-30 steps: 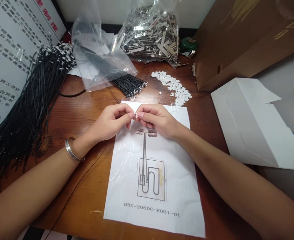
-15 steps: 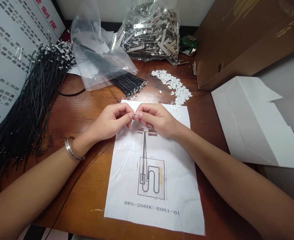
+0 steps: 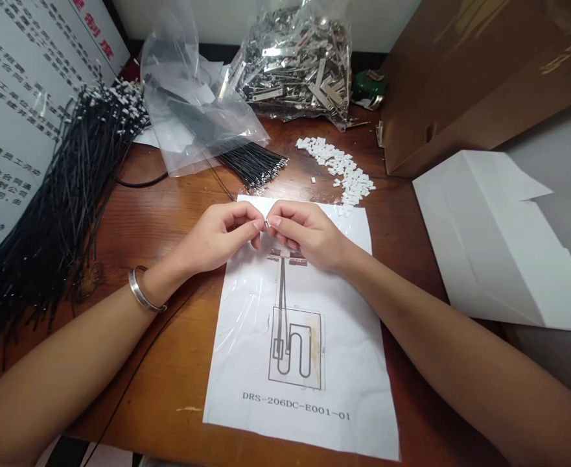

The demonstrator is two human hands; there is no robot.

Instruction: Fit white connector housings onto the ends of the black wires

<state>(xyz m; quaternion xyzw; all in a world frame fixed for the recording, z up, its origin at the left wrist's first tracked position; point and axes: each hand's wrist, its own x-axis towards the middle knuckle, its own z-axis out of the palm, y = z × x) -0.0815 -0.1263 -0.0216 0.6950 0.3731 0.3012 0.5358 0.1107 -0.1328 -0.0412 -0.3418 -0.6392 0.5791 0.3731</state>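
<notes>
My left hand (image 3: 229,237) is closed in a pinch above the top of a printed sheet. A thin black wire (image 3: 156,331) runs from under this hand down to the table's front edge, and its end is hidden in the fingers. My right hand (image 3: 307,235) is closed too, its thumb and forefinger meeting the left fingertips. Between the fingertips shows a tiny white connector housing (image 3: 268,223), mostly covered by the right fingers. Below both hands lies the paper drawing (image 3: 246,363), marked DRS-206DC-E001-01.
Loose white connector housings (image 3: 338,165) lie behind the right hand. Black wires with metal ends (image 3: 253,162) stick out of a clear bag (image 3: 202,123). A bag of metal strips (image 3: 299,71) stands behind. Bundled black wires (image 3: 71,194) lie left; a cardboard box (image 3: 441,97) and white carton (image 3: 499,240) stand right.
Both hands keep their pinch at the same spot over the paper. The whole view has shifted slightly; otherwise only a tiny change shows at the fingertips.
</notes>
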